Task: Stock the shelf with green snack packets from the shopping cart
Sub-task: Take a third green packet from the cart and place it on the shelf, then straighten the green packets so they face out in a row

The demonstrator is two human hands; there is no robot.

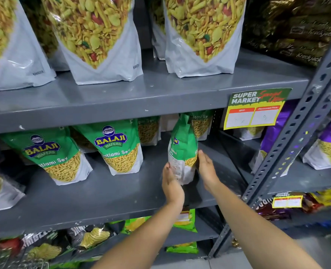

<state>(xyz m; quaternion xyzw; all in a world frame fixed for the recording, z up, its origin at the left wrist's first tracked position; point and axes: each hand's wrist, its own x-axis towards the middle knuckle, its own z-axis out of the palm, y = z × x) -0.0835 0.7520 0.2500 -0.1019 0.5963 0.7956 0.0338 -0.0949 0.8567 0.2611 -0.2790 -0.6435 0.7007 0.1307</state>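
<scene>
Here both hands [172, 183] [207, 169] flank an upright green packet [183, 146] between shelved packets [120, 148].

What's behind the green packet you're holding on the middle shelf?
Behind the held green packet another green sev packet stands at the back of the shelf, partly covered. Anything directly behind the held one is hidden.
</scene>
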